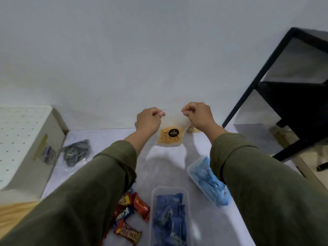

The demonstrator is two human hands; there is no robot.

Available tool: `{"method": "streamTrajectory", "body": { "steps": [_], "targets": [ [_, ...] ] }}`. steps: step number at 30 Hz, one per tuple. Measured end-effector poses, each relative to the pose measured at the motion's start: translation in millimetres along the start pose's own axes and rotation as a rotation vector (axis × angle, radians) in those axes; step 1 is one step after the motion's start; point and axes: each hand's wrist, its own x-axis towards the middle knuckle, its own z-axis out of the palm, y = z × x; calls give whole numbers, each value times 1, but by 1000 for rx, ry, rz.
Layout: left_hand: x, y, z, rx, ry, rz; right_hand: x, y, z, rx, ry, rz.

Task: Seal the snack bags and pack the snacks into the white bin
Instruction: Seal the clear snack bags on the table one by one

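Sleeves (88,189) reach out; both hands, left (148,119) and right (197,115), pinch the chip bag (170,135) top corners; I'd slide the pinches inward evenly to seal.

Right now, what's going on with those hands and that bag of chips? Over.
Left hand and right hand pinch top corners of clear chip bag, held up over table. White bin at left. Nothing blocking.

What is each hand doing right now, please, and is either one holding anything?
Left hand: closed, pinching the top left corner of the clear chip bag.
Right hand: closed, pinching the bag's top right corner.
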Motion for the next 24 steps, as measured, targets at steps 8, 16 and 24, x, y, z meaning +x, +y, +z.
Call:
{"method": "streamTrajectory", "body": {
  "steps": [8,16,24],
  "targets": [
    [32,-24,33,-26,85,-139,50,30,32,-24,-64,-66],
    [67,-17,47,-87,240,-174,89,45,44,-103,35,-106],
    [78,-17,57,-148,357,-246,92,51,48,-230,145,-222]
  ]
}}
